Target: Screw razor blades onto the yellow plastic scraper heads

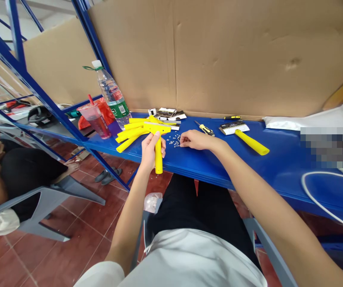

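Holding a yellow scraper (158,162) clamped in the left hand (150,151), just left of the scattered small parts (176,144); apparently picking with the right hand (192,139) at their right edge, cannot tell if pinching one; likely calling next for a clean single pick-up.

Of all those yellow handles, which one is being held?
The handle gripped in the left hand. The others lie on the blue table: a bunch to the left, a lone one to the right.
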The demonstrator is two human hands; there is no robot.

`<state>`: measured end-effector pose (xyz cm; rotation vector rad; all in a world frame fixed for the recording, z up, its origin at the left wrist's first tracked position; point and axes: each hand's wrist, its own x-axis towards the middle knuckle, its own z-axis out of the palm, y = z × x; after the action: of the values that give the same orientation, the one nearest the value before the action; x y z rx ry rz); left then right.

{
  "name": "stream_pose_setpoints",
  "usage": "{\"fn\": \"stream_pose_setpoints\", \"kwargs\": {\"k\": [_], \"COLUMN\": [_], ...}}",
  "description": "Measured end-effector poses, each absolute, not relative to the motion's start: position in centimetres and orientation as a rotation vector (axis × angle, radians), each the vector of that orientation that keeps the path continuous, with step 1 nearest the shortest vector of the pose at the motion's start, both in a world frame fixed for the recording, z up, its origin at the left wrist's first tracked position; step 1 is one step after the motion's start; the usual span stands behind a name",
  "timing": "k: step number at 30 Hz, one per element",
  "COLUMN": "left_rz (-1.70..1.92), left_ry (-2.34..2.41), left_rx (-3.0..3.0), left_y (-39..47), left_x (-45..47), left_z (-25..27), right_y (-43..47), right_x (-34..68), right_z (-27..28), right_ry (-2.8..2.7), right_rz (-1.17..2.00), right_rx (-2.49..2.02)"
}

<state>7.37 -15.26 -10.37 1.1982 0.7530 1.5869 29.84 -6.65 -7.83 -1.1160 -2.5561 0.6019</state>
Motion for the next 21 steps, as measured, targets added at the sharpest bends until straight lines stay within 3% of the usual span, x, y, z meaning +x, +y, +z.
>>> {"fn": "stream_pose_setpoints", "kwargs": {"k": [21], "left_rz": [1.578], "left_ry": [0.770], "left_rx": [1.207], "left_y": [-15.3], "left_x": [7.4], "left_z": [-10.3], "right_y": [-4.7], "right_x": [30.2], "right_z": [-10.2], "right_ry": [-2.508], "right_rz": [0.336], "right_rx": [-1.218]}}
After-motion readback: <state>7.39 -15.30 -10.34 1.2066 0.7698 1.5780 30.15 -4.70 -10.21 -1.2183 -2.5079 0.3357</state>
